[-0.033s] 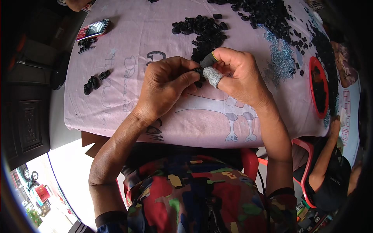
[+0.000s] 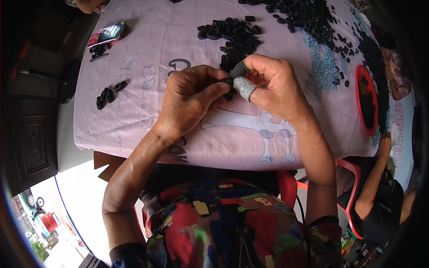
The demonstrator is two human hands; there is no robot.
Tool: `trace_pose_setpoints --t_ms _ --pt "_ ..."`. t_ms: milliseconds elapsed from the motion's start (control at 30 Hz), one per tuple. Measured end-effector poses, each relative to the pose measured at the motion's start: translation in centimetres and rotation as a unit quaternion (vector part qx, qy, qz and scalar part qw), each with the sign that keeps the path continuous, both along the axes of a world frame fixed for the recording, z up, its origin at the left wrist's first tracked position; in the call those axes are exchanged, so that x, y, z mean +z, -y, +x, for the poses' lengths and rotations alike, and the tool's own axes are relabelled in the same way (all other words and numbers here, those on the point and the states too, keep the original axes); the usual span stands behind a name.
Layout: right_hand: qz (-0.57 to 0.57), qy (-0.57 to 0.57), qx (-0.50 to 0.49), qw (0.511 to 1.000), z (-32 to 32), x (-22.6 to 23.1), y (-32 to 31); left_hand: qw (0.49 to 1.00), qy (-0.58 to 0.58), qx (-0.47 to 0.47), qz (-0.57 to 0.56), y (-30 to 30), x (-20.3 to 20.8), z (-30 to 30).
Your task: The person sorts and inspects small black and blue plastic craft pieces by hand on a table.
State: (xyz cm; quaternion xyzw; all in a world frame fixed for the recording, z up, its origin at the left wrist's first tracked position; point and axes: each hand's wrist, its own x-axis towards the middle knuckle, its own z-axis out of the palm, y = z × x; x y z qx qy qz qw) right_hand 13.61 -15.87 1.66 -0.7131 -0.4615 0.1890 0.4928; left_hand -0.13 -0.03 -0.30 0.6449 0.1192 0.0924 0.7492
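Note:
Between my fingertips sits a small black ribbed part point(image 2: 229, 83), mostly hidden by the fingers. My left hand point(image 2: 190, 96) pinches it from the left, thumb against the bent fingers. From the right, my right hand point(image 2: 275, 87) closes on the same part, with a black cover point(image 2: 240, 69) on one finger and a grey wrap point(image 2: 245, 88) around the thumb. Both hands are over the pink tablecloth point(image 2: 129, 129). Just beyond them, a heap of black parts point(image 2: 237, 40) reaches almost to my fingertips.
Several black pieces point(image 2: 106, 95) lie at the left, below a phone point(image 2: 107, 35). At the far right are a larger black heap point(image 2: 308, 20), scattered bluish metallic bits point(image 2: 324, 64) and a red-rimmed tray point(image 2: 359, 100). Another person's arm point(image 2: 375, 172) reaches the table's right side.

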Motion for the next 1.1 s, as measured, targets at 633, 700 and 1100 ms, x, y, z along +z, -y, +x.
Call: trace_pose_setpoints --t_ms 633,700,1100 --pt "-0.014 -0.056 0.014 0.998 0.0 0.4 0.1 1.000 -0.007 -0.018 -0.015 -0.2 0.2 -0.1" --pt "-0.030 -0.011 0.009 0.999 -0.1 0.4 0.1 1.000 -0.007 -0.012 0.009 0.0 0.3 -0.1" --pt "0.073 0.068 -0.031 0.995 -0.7 -0.3 -0.5 0.998 -0.041 0.000 -0.052 -0.1 0.8 0.1"
